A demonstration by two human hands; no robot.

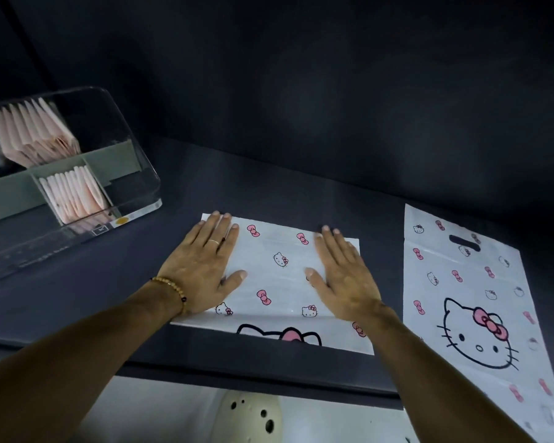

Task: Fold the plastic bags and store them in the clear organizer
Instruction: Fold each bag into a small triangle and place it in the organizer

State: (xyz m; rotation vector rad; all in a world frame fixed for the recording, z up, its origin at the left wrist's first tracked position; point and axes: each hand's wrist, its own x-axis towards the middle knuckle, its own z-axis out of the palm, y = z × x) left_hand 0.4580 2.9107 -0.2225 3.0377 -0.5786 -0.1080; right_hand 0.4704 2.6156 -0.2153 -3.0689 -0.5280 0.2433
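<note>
Dark desk (269, 193) against a dark wall, pretty dim room. The clear organizer (77, 174) sits far left with rows of folded pink bags (36, 135) standing in its compartments; its label is too small to read. A flat cat-and-bow print bag (467, 298) lies to the right. The folded bag (279, 282) is in the middle, left hand (202, 270) and right hand (343, 276) pressing it flat, fingers straight, neither grip closed.
</note>
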